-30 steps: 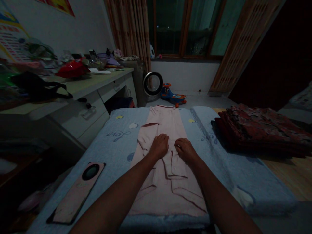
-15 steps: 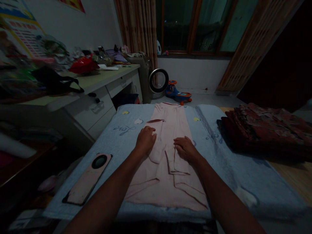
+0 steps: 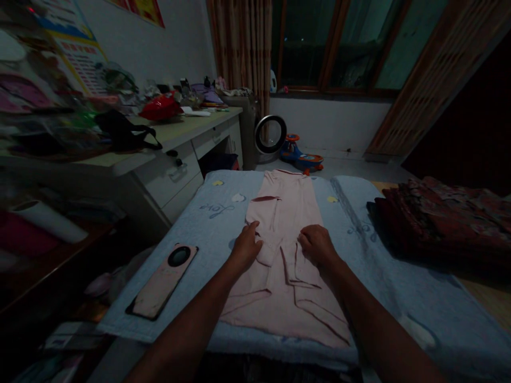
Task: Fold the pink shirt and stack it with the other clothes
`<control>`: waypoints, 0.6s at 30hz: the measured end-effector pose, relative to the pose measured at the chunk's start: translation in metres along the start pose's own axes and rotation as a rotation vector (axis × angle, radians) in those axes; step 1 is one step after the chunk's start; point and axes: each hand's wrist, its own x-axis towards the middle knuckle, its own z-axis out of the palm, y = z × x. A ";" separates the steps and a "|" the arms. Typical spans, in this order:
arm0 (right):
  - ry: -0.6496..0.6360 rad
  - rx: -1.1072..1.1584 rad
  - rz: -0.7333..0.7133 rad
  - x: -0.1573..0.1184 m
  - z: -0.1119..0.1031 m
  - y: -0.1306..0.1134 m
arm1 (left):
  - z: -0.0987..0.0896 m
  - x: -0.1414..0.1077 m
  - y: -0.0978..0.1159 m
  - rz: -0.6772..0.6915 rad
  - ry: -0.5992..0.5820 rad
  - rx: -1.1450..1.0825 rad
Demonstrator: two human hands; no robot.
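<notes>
A pale pink long-sleeved shirt (image 3: 293,213) lies lengthwise on a blue blanket, its collar at the far end. The sides are folded inward and the cuffs rest on the lower half. My left hand (image 3: 246,246) is at the shirt's left edge, thumb and forefinger apart; its other fingers are partly hidden. On the opposite side, my right hand (image 3: 318,243) has its fingers curled together on the shirt's right part, beside a folded sleeve, pinching the cloth.
The blue blanket (image 3: 191,229) covers the work surface. A phone (image 3: 163,282) lies on it at left. Folded dark red patterned cloth (image 3: 443,229) is stacked at right. Behind stand a cluttered desk (image 3: 191,130), a washing machine with its round door (image 3: 270,134) ajar and a blue ride-on toy (image 3: 299,157).
The view has swung slightly left. My right hand's fingers have curled in on the shirt, while my left hand has moved slightly down along its edge. The shirt keeps its folds.
</notes>
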 end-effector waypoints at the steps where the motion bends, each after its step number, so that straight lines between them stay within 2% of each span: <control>1: -0.008 0.031 -0.002 0.002 -0.002 -0.005 | 0.002 0.000 0.000 0.028 0.022 -0.027; 4: -0.036 0.238 -0.071 0.009 -0.002 -0.022 | 0.005 0.000 0.002 0.148 0.089 -0.105; 6: -0.101 0.434 -0.121 0.013 0.003 -0.033 | 0.006 0.000 0.006 0.229 0.106 -0.166; 8: -0.160 0.624 -0.105 0.017 0.010 -0.041 | 0.005 -0.001 0.011 0.294 0.095 -0.240; 10: -0.161 0.762 -0.038 0.020 0.016 -0.047 | 0.003 -0.002 0.016 0.337 0.063 -0.332; 15: -0.035 1.023 0.055 0.024 0.015 -0.053 | -0.001 -0.004 0.024 0.333 -0.054 -0.613; 18: -0.012 1.254 0.158 0.019 0.001 -0.051 | -0.002 -0.004 0.019 0.267 0.002 -0.639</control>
